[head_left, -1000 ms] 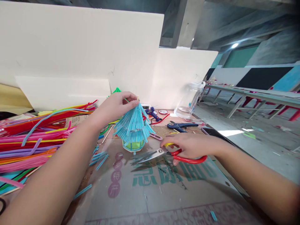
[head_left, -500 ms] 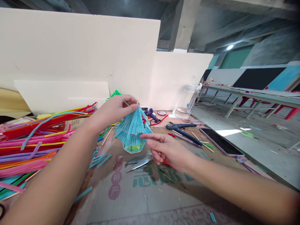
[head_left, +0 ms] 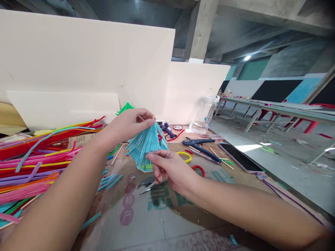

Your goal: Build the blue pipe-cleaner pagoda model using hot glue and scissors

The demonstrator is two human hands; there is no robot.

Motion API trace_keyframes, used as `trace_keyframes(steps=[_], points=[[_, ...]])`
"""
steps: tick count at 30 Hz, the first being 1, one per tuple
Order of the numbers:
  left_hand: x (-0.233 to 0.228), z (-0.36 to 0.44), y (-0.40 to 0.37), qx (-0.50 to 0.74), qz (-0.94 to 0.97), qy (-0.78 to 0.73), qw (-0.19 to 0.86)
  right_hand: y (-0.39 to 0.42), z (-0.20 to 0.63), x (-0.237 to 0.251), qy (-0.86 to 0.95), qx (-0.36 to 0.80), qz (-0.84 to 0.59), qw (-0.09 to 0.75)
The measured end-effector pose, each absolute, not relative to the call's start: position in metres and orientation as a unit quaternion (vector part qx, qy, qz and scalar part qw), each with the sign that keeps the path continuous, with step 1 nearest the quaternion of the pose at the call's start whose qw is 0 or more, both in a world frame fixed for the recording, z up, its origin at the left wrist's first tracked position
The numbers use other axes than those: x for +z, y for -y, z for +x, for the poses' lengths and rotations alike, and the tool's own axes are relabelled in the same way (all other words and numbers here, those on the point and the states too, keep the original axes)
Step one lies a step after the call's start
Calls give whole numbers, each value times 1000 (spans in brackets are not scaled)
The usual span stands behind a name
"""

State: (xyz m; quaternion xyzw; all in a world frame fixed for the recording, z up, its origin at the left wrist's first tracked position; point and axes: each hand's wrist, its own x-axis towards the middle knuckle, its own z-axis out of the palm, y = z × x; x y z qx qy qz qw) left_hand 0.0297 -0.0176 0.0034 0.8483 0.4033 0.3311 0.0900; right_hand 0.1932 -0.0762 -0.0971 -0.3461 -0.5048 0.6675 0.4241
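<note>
In the head view, the left hand pinches the peak of a small cone-shaped model roof made of tiered light-blue pipe-cleaner pieces, fingers closed together on its tip. The roof sits tilted, its point leaning toward the left hand, over a yellow-green base that shows just under its lower edge. Its strands fan downward in layered rows with ragged, uneven ends. The right hand comes in from below with thumb and forefinger pressed together on the strands at the roof's lower fringe; the other fingers curl beneath. The model is held just above the bench, in the middle of the work area, over a glossy printed sheet.

Directly under the right hand lie red-and-yellow-handled scissors, blades pointing left, untouched. Short blue cut-off pieces are scattered to the left of the model. A thick heap of long multicoloured pipe cleaners covers the bench's left side. Behind the model lie blue-handled pliers, a blue glue gun, a dark phone and a clear plastic jar by the white boards.
</note>
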Motion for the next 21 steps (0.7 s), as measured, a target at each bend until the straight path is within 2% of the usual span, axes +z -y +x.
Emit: trace_keyframes(steps=[4,6,8,10,12,18,21], points=[[3,28,16,337,844,-406,94,85,206,-95,671,594,-351,272],[3,27,17,338,843,-407,103,90,216,-89,772,496,-345,194],[2,26,17,337,842,-404,121,93,228,-80,850,375,-338,152],[1,26,16,339,840,-401,138,90,240,-71,881,276,-351,154],[-1,26,15,341,836,-404,146,83,251,-64,878,227,-376,189],[0,20,14,362,815,-429,142,53,273,-58,834,242,-395,299],[9,12,18,364,806,-449,127,43,275,-62,825,200,-413,329]])
